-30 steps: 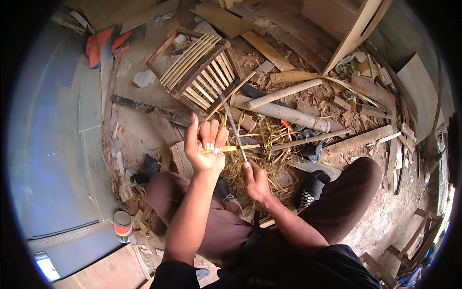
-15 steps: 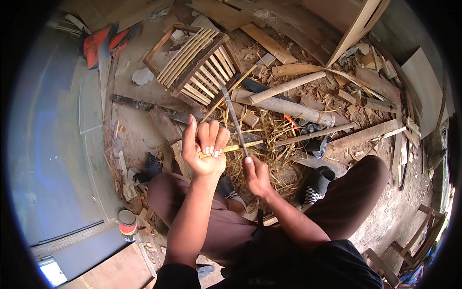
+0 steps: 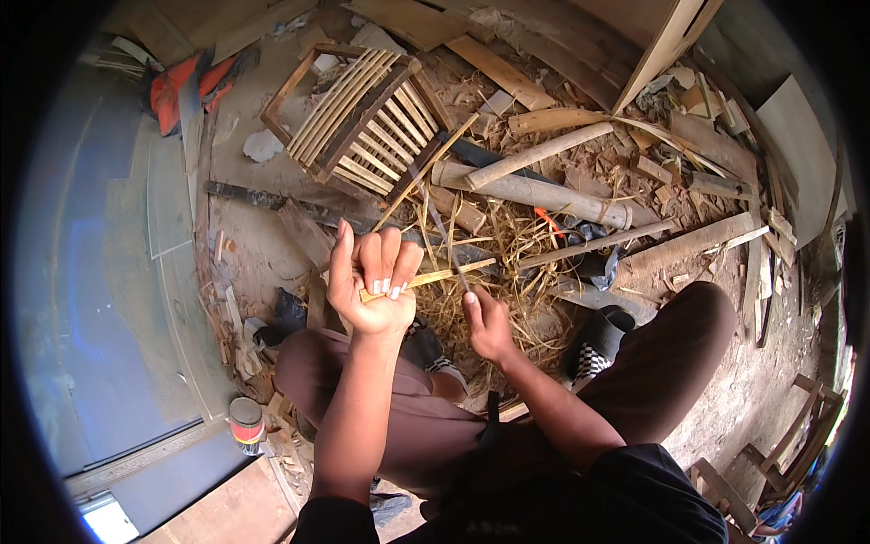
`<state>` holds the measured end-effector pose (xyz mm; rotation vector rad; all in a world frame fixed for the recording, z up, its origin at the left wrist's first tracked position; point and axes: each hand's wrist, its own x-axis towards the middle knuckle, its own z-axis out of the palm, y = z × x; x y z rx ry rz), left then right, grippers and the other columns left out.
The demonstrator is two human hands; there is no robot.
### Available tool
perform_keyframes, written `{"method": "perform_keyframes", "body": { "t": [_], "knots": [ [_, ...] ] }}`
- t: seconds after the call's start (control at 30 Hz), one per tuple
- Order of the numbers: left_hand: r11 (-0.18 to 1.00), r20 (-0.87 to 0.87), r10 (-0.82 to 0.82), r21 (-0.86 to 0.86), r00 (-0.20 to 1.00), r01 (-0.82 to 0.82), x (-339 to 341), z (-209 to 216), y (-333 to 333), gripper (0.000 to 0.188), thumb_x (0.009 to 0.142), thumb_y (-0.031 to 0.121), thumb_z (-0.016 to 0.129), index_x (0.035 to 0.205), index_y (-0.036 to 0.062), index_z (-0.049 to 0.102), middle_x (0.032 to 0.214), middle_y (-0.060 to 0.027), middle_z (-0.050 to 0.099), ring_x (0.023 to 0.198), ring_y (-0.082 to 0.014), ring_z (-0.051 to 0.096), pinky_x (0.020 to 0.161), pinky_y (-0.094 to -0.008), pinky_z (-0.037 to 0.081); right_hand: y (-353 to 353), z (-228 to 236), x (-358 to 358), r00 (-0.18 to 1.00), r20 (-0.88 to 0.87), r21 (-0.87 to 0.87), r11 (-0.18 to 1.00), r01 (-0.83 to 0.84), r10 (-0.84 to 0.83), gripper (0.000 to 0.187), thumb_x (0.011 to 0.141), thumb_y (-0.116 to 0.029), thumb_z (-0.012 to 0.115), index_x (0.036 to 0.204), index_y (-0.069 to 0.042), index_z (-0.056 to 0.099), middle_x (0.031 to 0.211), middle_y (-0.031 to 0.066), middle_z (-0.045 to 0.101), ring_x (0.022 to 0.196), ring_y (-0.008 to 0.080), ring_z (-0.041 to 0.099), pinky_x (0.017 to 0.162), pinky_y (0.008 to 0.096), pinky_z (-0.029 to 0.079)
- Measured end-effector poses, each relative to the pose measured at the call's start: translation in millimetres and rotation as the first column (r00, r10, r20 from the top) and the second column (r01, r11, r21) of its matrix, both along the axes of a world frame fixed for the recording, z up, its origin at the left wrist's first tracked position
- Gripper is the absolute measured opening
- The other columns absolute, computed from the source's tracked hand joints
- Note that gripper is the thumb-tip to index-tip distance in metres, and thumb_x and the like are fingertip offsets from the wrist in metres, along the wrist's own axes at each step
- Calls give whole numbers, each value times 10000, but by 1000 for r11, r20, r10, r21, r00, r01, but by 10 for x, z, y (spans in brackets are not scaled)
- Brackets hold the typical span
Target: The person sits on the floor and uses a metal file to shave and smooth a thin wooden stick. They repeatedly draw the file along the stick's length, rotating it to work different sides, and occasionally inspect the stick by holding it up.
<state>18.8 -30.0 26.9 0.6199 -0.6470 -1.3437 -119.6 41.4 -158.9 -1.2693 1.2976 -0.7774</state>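
My left hand (image 3: 373,283) is closed round a thin yellowish wooden strip (image 3: 469,268), palm up, with the thumb raised off it. The strip sticks out to the right of the fist. In my right hand (image 3: 490,325) is the near end of a long, narrow knife (image 3: 443,227), its grip hidden in the fingers. The knife's blade points away from me and crosses the strip close to its right part; its far end is blurred. Below both hands lies a pile of curly shavings (image 3: 521,295) on the ground, between my feet.
A slatted wooden frame (image 3: 367,127) lies ahead, left of a pale pole (image 3: 544,195) and several planks (image 3: 689,245). A grey-blue sheet (image 3: 118,272) fills the left side. A small red-banded can (image 3: 246,424) stands by my left knee. Wood scraps litter the floor.
My left hand has shifted a little left with the strip. My right hand is slightly farther from it, the knife still crossing the strip. The view has moved slightly.
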Motion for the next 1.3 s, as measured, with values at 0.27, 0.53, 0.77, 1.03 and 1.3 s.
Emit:
{"method": "perform_keyframes", "body": {
  "t": [0.27, 0.53, 0.77, 1.03, 1.3],
  "knots": [
    [1000, -23, -23, -18, 999, 22, -20, -32, -6, 635, 1112, 404, 309, 521, 170, 307, 521, 31, 265, 438, -102, 228, 470, -262, 213, 282, -996, -248, 965, -187, 343, 908, 240, -184, 540, 1089, -425, 411, 1160, 43, 672, 856, 256, 688, 876, 359, 691, 832, 453, 511],
    [930, 54, 326, -199, 944, -309, 26, -92, -76, 661, 1034, 615, 361, 569, 148, 309, 560, 5, 303, 469, -119, 264, 479, -271, 214, 292, -900, -239, 949, -249, 365, 889, 276, -192, 642, 1081, -517, 404, 912, 63, 623, 776, 155, 644, 724, 265, 609, 704, 459, 464],
    [862, 201, 503, -183, 841, -472, -214, -83, 24, 631, 1093, 479, 415, 557, 162, 316, 544, 10, 297, 462, -120, 259, 484, -275, 254, 408, -988, -289, 946, -291, 315, 919, 236, -143, 622, 1070, -499, 421, 935, 50, 678, 782, 272, 663, 766, 412, 664, 751, 497, 485],
    [719, 263, 672, -9, 693, -694, -233, 81, -20, 674, 1099, 512, 376, 542, 139, 305, 530, -5, 337, 490, -118, 295, 551, -296, 332, 302, -310, -78, 976, -197, 212, 968, 132, -90, 591, 1063, -488, 445, 1150, 49, 675, 808, 284, 681, 726, 369, 669, 718, 445, 505],
    [908, 35, 410, -106, 911, -405, 75, -59, 240, 695, 1102, 492, 397, 508, 151, 276, 499, 5, 307, 490, -116, 245, 554, -294, 288, 423, -317, -62, 985, -116, 182, 972, 145, -126, 540, 1065, -457, 471, 1091, 44, 672, 746, 277, 641, 652, 353, 616, 675, 453, 482]
  ]
}}
